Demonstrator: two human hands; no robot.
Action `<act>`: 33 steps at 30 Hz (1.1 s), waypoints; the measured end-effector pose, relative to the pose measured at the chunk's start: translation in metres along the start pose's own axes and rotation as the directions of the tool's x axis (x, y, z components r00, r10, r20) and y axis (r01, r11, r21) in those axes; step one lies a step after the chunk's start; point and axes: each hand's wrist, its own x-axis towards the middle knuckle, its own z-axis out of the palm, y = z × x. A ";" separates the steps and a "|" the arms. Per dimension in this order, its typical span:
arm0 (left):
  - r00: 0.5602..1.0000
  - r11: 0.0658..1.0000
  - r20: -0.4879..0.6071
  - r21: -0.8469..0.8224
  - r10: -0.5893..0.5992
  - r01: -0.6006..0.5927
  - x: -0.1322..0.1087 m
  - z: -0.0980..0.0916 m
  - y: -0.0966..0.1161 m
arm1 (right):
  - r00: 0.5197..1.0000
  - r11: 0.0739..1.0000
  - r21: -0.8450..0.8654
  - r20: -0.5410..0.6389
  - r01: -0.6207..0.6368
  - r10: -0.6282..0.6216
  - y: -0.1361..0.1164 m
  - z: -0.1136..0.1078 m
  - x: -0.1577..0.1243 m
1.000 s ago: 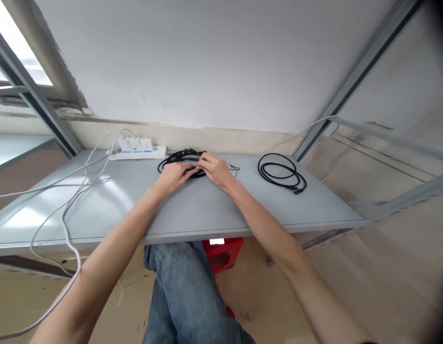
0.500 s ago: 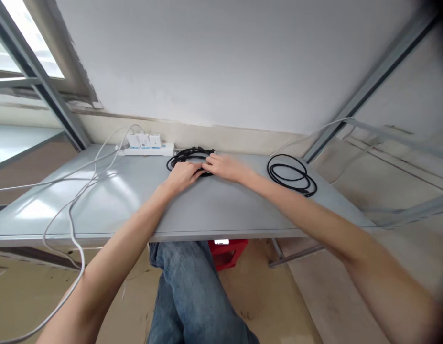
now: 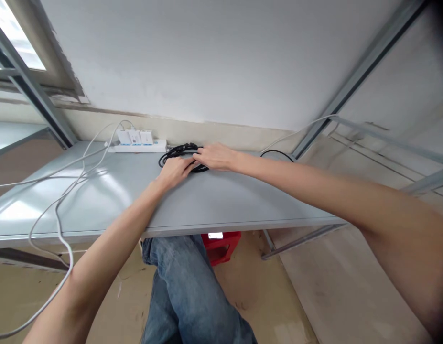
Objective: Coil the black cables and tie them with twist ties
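Note:
A coiled black cable (image 3: 180,150) lies on the grey tabletop (image 3: 221,200) near the wall. My left hand (image 3: 174,171) is at the coil's near side, thumb and fingers closed on it. From the right, my right hand (image 3: 217,156) reaches over the coil's right part with fingers closed on the strands. The fingertips of both hands nearly meet, and they hide part of the loops. Farther right, a second black cable (image 3: 278,152) shows only as a thin arc behind my right forearm.
A white power strip (image 3: 138,146) with several white chargers (image 3: 134,137) stands against the wall, left of the coil. White cords (image 3: 76,181) trail over the left side and front edge. Metal posts (image 3: 353,86) frame the desk. Below is a red stool (image 3: 221,248) with a bright phone-like object (image 3: 216,235).
The view has shifted slightly, so the desk sits a little further left. My right forearm has risen and now covers most of the second cable. Both hands stay at the coil.

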 end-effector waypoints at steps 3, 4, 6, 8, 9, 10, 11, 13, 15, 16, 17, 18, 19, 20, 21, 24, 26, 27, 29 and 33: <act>1.000 1.000 -0.004 0.001 0.003 -0.003 0.000 0.001 0.000 | 1.000 0.999 0.036 -0.010 -0.015 0.016 0.001 -0.002 -0.004; 1.000 1.000 -0.003 0.002 0.010 -0.010 0.000 0.001 0.000 | 1.000 0.999 0.050 -0.003 -0.005 0.005 0.002 -0.002 -0.004; 1.000 1.000 0.007 0.002 0.025 -0.025 -0.001 0.003 0.000 | 0.999 0.997 0.076 0.025 0.031 -0.033 0.004 -0.003 -0.003; 0.999 0.999 0.017 0.004 0.035 -0.035 -0.001 0.004 0.001 | 0.995 0.993 0.094 0.067 0.068 -0.074 0.007 -0.005 0.000; 0.999 0.999 0.020 0.006 0.037 -0.037 -0.001 0.004 0.001 | 0.992 0.992 0.101 0.090 0.075 -0.084 0.007 -0.006 0.001; 0.999 0.999 0.021 0.007 0.039 -0.039 -0.001 0.004 0.001 | 0.991 0.991 0.108 0.107 0.073 -0.085 0.007 -0.007 0.002; 0.999 0.999 0.018 0.007 0.041 -0.041 -0.001 0.005 0.001 | 0.991 0.991 0.119 0.114 0.058 -0.072 0.007 -0.007 0.002; 0.999 0.999 0.003 0.002 0.043 -0.043 0.000 0.004 -0.001 | 0.994 0.988 0.153 0.107 -0.015 -0.001 0.004 -0.008 0.002; 0.999 0.999 -0.011 -0.002 0.032 -0.032 0.000 0.004 -0.002 | 0.991 0.974 0.194 0.082 -0.116 0.102 -0.001 -0.007 -0.001; 1.000 1.000 -0.016 -0.003 0.024 -0.024 0.000 0.003 -0.003 | 0.986 0.964 0.210 0.073 -0.164 0.152 -0.004 -0.006 -0.002; 1.000 1.000 -0.019 -0.004 0.017 -0.017 -0.001 0.003 -0.004 | 0.979 0.954 0.220 0.065 -0.203 0.193 -0.006 -0.005 -0.003; 1.000 1.000 -0.018 -0.003 0.013 -0.013 -0.001 0.003 -0.005 | 0.974 0.948 0.224 0.057 -0.228 0.221 -0.008 -0.003 -0.004; 1.000 1.000 -0.013 -0.002 0.012 -0.012 -0.001 0.003 -0.005 | 0.971 0.945 0.222 0.047 -0.240 0.235 -0.010 -0.001 -0.005; 1.000 1.000 -0.003 0.000 0.015 -0.015 -0.001 0.004 -0.004 | 0.972 0.948 0.213 0.041 -0.236 0.233 -0.011 0.001 -0.005; 1.000 1.000 0.011 0.002 0.020 -0.020 -0.001 0.004 -0.004 | 0.977 0.956 0.201 0.038 -0.213 0.210 -0.011 0.003 -0.006; 0.999 1.000 0.034 0.004 0.024 -0.025 -0.001 0.003 -0.002 | 0.996 0.985 0.143 0.033 -0.092 0.088 -0.008 0.006 -0.005; 1.000 1.000 0.019 -0.007 0.015 -0.015 -0.001 0.003 -0.001 | 0.999 0.994 0.097 0.031 -0.046 0.043 -0.005 0.006 -0.005; 1.000 1.000 0.008 -0.014 0.010 -0.010 -0.002 0.003 -0.001 | 0.999 0.996 0.082 0.027 -0.038 0.036 -0.003 0.006 -0.005; 1.000 1.000 -0.006 -0.021 0.009 -0.009 -0.002 0.003 -0.001 | 1.000 0.996 0.091 0.016 -0.024 0.022 0.000 0.005 -0.005; 1.000 1.000 -0.004 0.006 0.017 -0.017 -0.001 0.003 -0.001 | 0.999 0.972 0.233 -0.003 -0.038 0.040 0.006 0.005 -0.001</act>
